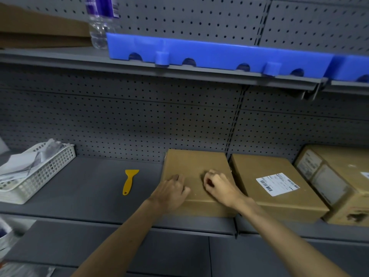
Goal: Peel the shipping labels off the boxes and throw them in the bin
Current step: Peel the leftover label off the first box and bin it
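A plain brown box [196, 166] lies on the grey shelf [89, 186], and no label shows on its top. My left hand [171, 190] rests on the box's front left part, fingers lying over the top by the left edge. My right hand [217, 186] sits on the top near the middle with its fingers curled in; nothing is visible between them. To the right lies a second brown box [279, 204] with a white shipping label [277, 183] on top. A white mesh basket [50, 172] at the far left holds crumpled white papers.
A yellow plastic scraper [128, 181] lies on the shelf left of the plain box. A third, larger box [339, 182] with labels stands at the far right. Above is a shelf with a blue plastic part [209, 54], a clear bottle [99, 23] and flat cardboard.
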